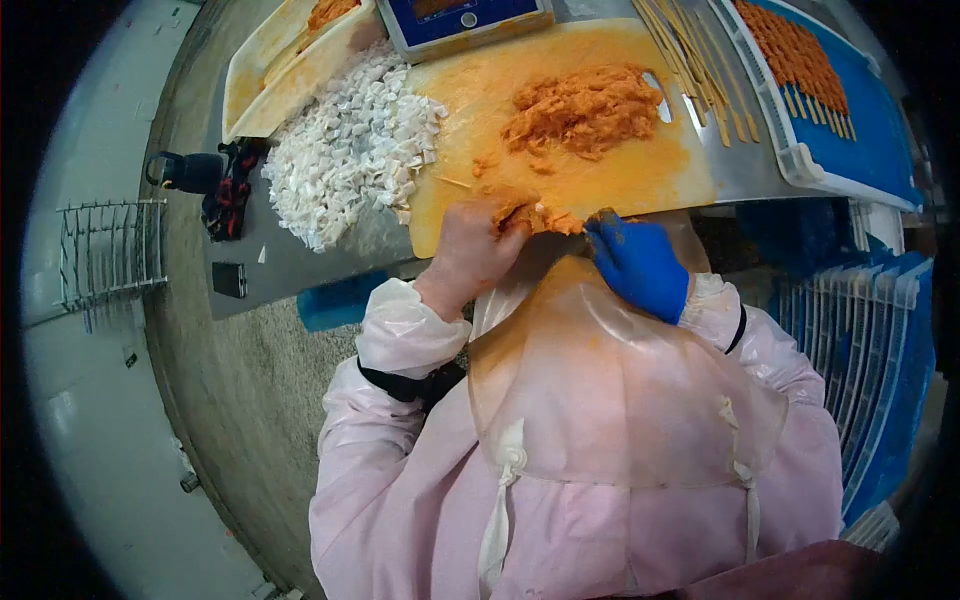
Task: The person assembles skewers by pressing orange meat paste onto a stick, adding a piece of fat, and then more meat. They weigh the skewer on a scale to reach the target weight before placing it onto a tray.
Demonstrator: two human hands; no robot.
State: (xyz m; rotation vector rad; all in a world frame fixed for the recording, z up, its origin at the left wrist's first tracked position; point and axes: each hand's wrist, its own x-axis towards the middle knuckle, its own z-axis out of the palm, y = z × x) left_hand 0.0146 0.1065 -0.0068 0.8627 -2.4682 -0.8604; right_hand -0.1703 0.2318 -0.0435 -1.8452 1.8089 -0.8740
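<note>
My bare left hand (pixel 475 245) is closed around a lump of orange-marinated meat (pixel 562 222) at the near edge of the yellow cutting board (pixel 690 165). A thin tan stick end (pixel 453 182) shows beyond the left hand, in line with that meat. It looks like a skewer, its middle hidden by fingers and meat. At the meat's right end, my right hand (pixel 635 262), in a blue glove, has its fingers pinched together. A pile of the same orange meat (pixel 585 110) lies on the board, with smaller bits nearer my hands.
Pale cut pieces (pixel 350 150) are heaped left of the board. Beyond them stands a white tub (pixel 290 70); a scale (pixel 465 25) is behind the board. Loose bamboo skewers (pixel 700 65) lie at right, beside a tray (pixel 790 160) of finished meat skewers (pixel 795 60). Stacked trays (pixel 850 320) stand lower right.
</note>
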